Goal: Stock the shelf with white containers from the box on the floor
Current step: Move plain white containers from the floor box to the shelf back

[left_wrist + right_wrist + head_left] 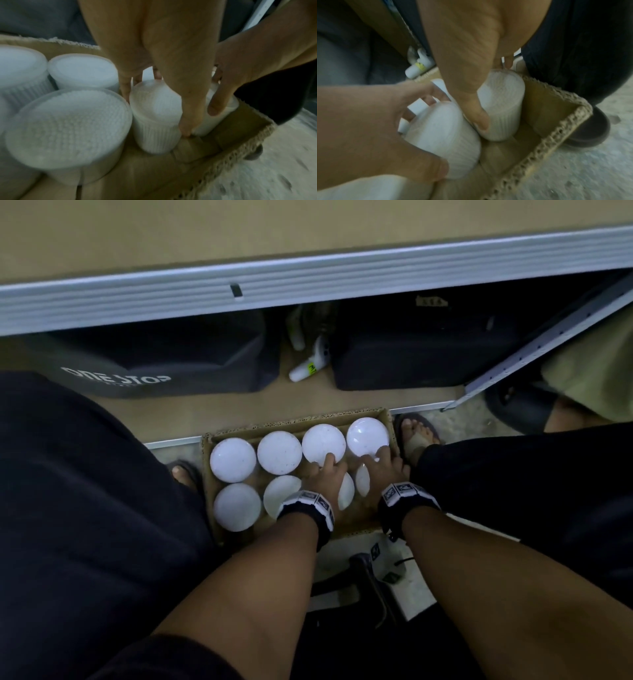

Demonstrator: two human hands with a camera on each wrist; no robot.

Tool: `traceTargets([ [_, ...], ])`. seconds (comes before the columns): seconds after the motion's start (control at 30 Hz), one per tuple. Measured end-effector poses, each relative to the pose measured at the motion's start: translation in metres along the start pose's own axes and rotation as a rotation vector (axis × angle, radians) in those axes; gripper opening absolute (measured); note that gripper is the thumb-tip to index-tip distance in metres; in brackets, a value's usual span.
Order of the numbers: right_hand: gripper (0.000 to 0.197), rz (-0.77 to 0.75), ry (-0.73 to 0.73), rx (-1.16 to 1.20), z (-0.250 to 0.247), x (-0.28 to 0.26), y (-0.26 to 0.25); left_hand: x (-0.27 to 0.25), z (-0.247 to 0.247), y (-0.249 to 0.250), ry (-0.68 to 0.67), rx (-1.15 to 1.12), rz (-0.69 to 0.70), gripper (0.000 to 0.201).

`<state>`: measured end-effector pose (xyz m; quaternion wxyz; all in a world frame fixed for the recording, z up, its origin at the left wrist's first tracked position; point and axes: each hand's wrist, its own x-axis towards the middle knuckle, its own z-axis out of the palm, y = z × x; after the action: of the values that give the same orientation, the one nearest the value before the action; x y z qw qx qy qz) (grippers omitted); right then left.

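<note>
Cardboard box point(209, 470) on the floor, holding upright lidded white containers point(233, 459) in two rows; left hand point(323, 479) grips one tilted near-row container point(155, 119), right hand point(385, 470) grips its tilted neighbour point(502, 106) by the box's right wall.

You are in a stockroom or shop storage area: a metal-edged shelf point(308, 278) with board decking, dark bags point(191, 361) stowed beneath it, a cardboard box point(298, 424) of identical white containers point(233, 459) just in front of it on a speckled concrete floor point(479, 422).
</note>
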<state>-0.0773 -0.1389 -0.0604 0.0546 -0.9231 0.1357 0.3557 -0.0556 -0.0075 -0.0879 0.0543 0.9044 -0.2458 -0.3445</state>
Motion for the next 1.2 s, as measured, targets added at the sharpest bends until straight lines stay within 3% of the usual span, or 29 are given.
traceTargets([
  [0.13, 0.080, 0.006, -0.034, 0.060, -0.022, -0.013, -0.003, -0.023, -0.025, -0.006, 0.023, -0.144, 0.002, 0.085],
  [0.23, 0.075, 0.001, -0.041, 0.084, -0.043, -0.028, 0.000, -0.031, -0.045, -0.006, -0.036, -0.203, -0.043, 0.089],
  [0.37, 0.068, -0.006, 0.032, 0.024, -0.072, -0.052, -0.002, -0.039, -0.074, -0.005, -0.049, -0.207, -0.085, 0.098],
  [0.5, 0.077, -0.032, 0.076, 0.119, -0.103, -0.073, -0.011, -0.063, -0.105, -0.007, 0.106, -0.235, -0.115, 0.091],
  [0.67, 0.081, -0.110, 0.283, 0.213, -0.146, -0.105, -0.019, -0.101, -0.150, -0.008, 0.340, -0.307, -0.123, 0.093],
  [1.2, 0.076, -0.363, 0.684, 0.324, -0.254, -0.219, -0.048, -0.234, -0.270, 0.003, 0.764, -0.354, -0.006, 0.085],
])
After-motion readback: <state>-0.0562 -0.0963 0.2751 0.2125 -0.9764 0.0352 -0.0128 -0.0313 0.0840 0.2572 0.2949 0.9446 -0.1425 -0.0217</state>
